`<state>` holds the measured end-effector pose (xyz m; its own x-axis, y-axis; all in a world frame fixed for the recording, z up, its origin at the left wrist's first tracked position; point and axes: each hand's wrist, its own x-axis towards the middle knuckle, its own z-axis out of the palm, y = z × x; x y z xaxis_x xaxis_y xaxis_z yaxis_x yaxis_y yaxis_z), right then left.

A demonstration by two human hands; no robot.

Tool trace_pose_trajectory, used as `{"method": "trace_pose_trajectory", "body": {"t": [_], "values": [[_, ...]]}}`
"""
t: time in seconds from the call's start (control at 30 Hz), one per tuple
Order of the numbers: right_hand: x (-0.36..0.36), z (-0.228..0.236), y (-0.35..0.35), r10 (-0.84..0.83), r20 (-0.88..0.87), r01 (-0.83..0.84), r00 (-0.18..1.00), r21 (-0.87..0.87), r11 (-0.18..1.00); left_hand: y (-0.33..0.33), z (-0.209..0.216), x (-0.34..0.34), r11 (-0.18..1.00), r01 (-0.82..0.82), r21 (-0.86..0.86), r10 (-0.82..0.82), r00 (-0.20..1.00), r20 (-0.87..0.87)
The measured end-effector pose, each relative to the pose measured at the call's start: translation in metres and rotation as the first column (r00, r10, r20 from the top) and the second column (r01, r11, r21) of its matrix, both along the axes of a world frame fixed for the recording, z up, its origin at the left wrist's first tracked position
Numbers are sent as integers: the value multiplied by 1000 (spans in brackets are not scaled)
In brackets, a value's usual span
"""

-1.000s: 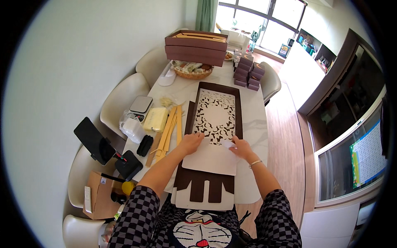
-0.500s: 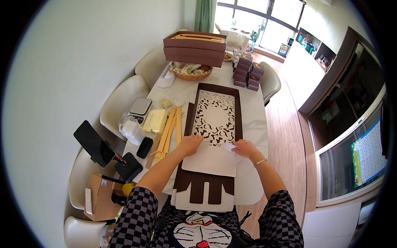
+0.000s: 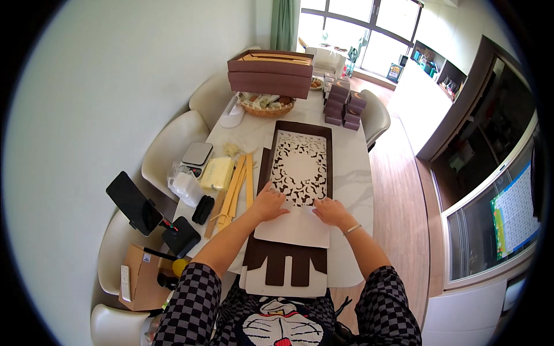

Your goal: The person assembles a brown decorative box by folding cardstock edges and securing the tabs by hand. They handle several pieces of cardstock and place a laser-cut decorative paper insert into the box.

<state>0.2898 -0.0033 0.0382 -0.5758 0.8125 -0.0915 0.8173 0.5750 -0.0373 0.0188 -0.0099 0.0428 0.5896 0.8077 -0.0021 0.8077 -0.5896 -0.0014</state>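
Observation:
A long dark brown box tray (image 3: 329, 150) lies lengthwise on the table in front of me. Inside it is a white sheet with a cut-out scroll pattern (image 3: 299, 164), plain in the middle. A plain white flap (image 3: 292, 228) covers the near end. My left hand (image 3: 270, 203) rests at the tray's left side with fingers apart, its thumb stretched over the white flap. On the right, my right hand (image 3: 333, 212) pinches the flap's upper edge near the cut-out pattern. Close to my body lies a brown and white slotted cardboard panel (image 3: 288, 271).
Left of the tray lie yellow flat strips (image 3: 234, 193), a yellow pack (image 3: 217, 174), a black case (image 3: 202, 209), a scale (image 3: 197, 154) and a tablet on a stand (image 3: 134, 202). Farther off are large stacked brown boxes (image 3: 270, 78), a wicker basket (image 3: 266, 108) and small purple-brown boxes (image 3: 344, 104).
My right hand has moved left and inward, and the raised white corner it held now lies lower. My left hand has turned, its fingers pointing up along the tray's side.

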Motion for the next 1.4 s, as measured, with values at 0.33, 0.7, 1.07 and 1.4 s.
{"method": "trace_pose_trajectory", "body": {"t": [0.33,0.7,1.07,1.4], "values": [[1,-6,2,-39,-66,37,997,-28,999,13,-2,7,950,310,-31,-311,950,-27],[2,-14,1,-40,-95,41,995,10,999,13,0,21,940,339,-26,-339,941,-4],[5,-5,-6,-19,-251,10,968,-37,999,15,-25,30,960,279,-32,-273,954,127],[59,14,-6,233,-290,-199,928,143,969,13,-26,36,964,248,99,-261,953,156]]}}
